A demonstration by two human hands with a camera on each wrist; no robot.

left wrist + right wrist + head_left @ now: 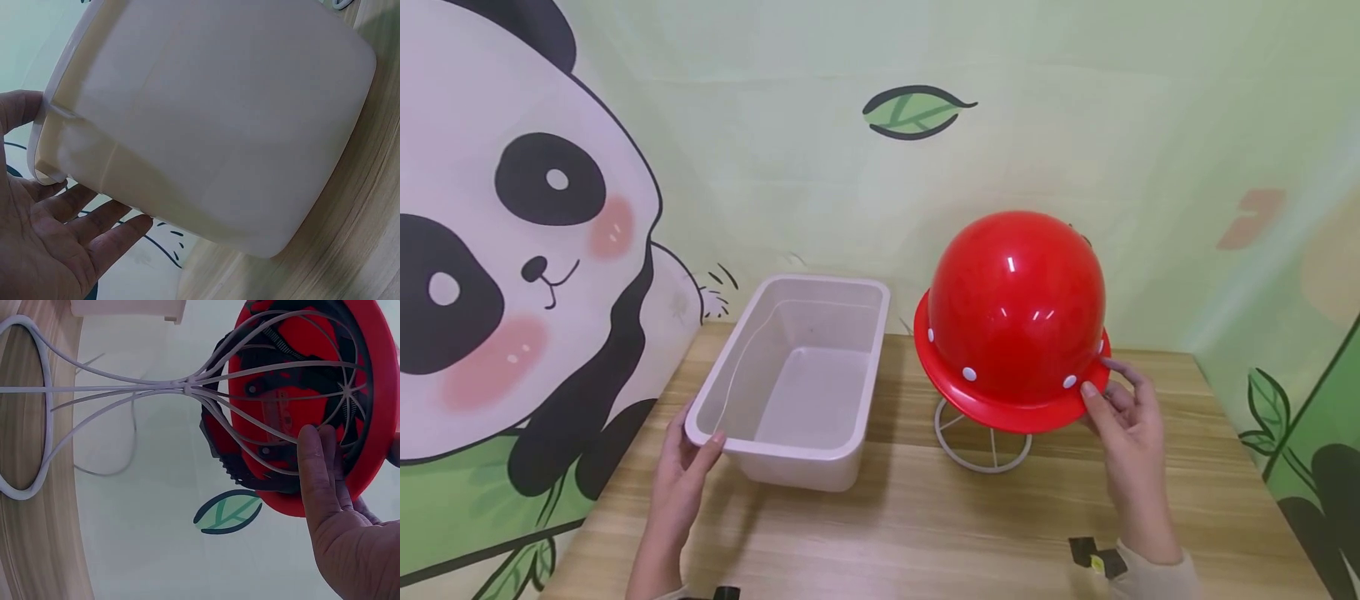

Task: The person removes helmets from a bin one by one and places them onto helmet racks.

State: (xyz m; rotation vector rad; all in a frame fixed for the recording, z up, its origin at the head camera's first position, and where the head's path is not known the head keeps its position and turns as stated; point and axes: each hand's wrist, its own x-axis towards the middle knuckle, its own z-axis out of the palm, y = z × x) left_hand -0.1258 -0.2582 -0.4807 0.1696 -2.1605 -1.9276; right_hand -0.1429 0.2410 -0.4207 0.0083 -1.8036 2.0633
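On a white wire stand (186,386) sits a red hard hat (1015,308), dome up, with white rivets above its brim. My right hand (1131,442) holds the right front of the brim, thumb on top and fingers underneath. The black inner harness (250,481) shows from below in the right wrist view, with the stand's wires spreading up inside the hat. To the left is an off-white plastic bin (790,452), bare inside. My left hand (681,487) grips its near left corner, thumb over the rim and fingers along the outer side.
Both things stand on a wood-grain table (925,533), the bin left of the stand with a gap between them. Right behind the table hangs a green backdrop (760,167) printed with a panda (617,158) and leaves.
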